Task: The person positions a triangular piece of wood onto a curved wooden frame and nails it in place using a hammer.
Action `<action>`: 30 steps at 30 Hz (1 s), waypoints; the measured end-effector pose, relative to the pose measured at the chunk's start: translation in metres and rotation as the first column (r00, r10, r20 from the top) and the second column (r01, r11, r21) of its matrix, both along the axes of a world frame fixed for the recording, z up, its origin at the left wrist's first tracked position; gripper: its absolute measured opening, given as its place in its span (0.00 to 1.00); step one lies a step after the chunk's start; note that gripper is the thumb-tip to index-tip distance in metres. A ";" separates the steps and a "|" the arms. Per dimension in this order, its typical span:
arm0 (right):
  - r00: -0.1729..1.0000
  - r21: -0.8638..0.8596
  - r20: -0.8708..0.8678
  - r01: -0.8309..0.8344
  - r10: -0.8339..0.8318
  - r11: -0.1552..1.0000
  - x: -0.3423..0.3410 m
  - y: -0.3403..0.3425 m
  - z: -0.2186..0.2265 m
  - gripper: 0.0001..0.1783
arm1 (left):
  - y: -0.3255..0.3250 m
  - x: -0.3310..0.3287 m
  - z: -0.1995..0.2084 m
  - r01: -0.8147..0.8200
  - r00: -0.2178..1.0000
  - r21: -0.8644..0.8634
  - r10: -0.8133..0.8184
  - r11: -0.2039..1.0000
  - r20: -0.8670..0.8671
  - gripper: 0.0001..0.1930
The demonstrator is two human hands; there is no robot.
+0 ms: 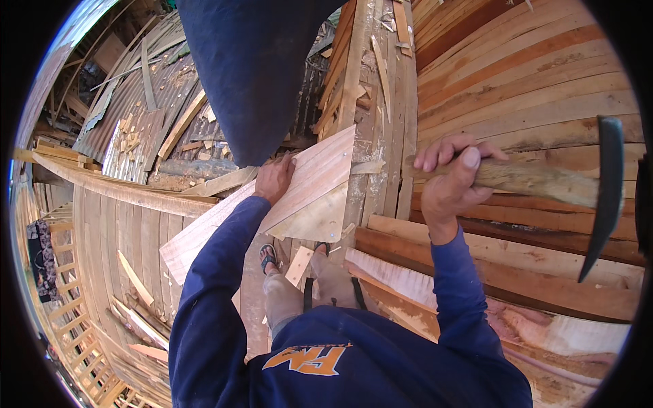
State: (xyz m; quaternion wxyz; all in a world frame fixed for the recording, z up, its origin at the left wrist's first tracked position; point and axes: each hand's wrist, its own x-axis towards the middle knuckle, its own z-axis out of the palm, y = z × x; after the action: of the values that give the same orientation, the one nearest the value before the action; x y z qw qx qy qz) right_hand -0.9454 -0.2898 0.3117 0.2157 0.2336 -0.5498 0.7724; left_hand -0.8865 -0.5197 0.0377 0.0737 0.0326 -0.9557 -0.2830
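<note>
My right hand [452, 178] is closed round the wooden handle of a hammer [544, 182], raised to the right of the panel. Its long, dark metal head is curved and points toward the lower right. My left hand [273, 179] grips the far edge of a tilted wooden panel [316, 170], fingers over the edge. Pinkish boards make up the panel, with a paler triangular piece at its near right corner. Small round nail heads show near its right edge. The panel's underside is hidden.
Stacked planks [517, 102] fill the right side. A dark blue cloth-like shape [248, 75] hangs in from the top, close to my left hand. Wood offcuts lie on the plank floor [122, 231] and corrugated metal sheets [126, 112]. A slatted wooden railing [68, 306] stands at far left.
</note>
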 end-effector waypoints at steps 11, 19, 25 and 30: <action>0.954 0.515 0.257 -0.001 -0.153 0.857 -0.002 0.028 0.011 0.08 | -0.001 0.000 -0.002 -0.021 0.999 -0.001 0.021 1.000 0.036 0.18; 0.680 0.790 0.613 -0.515 -0.402 0.333 0.049 0.089 -0.200 0.28 | 0.010 -0.010 -0.004 0.030 0.999 0.016 -0.029 0.999 -0.015 0.17; 0.935 0.518 0.312 -0.017 -0.171 0.855 0.017 0.031 -0.043 0.24 | 0.006 0.004 0.004 -0.005 0.999 0.044 0.003 0.999 0.051 0.18; 0.832 0.913 0.408 -0.362 -0.375 0.190 0.057 0.094 -0.212 0.27 | 0.013 -0.019 0.013 0.024 0.999 0.034 -0.025 0.999 0.042 0.17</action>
State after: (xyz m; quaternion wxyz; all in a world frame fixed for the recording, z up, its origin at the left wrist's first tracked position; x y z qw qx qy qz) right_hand -0.8887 -0.1954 0.1001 -0.1500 0.0779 -0.9481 0.2692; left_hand -0.9054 -0.5069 0.0508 0.0494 0.0281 -0.9525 -0.2993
